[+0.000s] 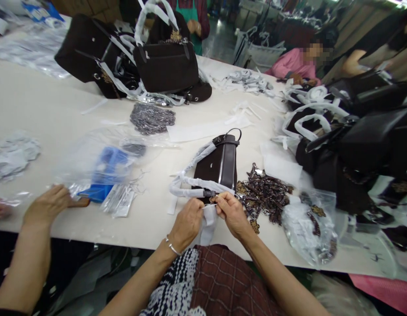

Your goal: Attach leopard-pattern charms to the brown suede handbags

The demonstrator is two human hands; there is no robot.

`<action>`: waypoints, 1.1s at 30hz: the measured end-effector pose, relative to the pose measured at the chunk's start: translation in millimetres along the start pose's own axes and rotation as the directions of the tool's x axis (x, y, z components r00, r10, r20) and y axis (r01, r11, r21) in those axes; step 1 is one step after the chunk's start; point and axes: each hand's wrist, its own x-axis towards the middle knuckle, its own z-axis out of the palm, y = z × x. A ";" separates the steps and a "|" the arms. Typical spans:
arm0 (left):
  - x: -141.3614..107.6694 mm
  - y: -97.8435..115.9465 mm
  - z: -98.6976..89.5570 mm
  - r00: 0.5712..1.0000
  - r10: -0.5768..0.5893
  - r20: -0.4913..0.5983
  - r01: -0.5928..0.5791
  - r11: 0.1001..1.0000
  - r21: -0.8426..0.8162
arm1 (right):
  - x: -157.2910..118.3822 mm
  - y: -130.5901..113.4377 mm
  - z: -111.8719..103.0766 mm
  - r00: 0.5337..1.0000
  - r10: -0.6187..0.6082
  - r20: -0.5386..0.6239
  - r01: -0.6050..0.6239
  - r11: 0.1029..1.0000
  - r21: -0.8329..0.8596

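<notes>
Both hands are close together at the near end of a small dark handbag (206,169), which lies on the table with its handles wrapped in white. My left hand (189,221) is closed in a pinch on a thin white string (208,205). My right hand (231,210), also pinched, is at the bag's strap end; what lies between its fingertips is too small to make out. A white tag or sheet (208,224) hangs just below the fingers. Right of the bag is a pile of brown beaded charms (265,195).
Dark bags are heaped at the back left (167,66) and right (371,145). A co-worker's hand (47,204) is beside a blue object (108,171) and white tags (119,199). A plastic bag (308,228) lies at right. A dark bundle (152,118) lies further back.
</notes>
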 end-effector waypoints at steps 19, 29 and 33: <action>-7.2 19.8 20.0 0.931 -0.362 -0.054 0.290 0.820 -0.494 | 7.5 -32.7 -0.8 0.935 0.188 0.301 -0.136 0.973 -0.187; -1.8 18.8 2.6 0.878 -0.389 0.278 0.477 0.665 -0.575 | -5.0 -15.5 -3.6 0.989 -0.050 0.142 0.092 0.949 -0.301; -2.0 27.0 7.5 0.860 -0.442 0.256 0.502 0.641 -0.580 | -17.6 -11.7 -6.9 0.951 -0.287 0.112 0.290 0.709 -0.642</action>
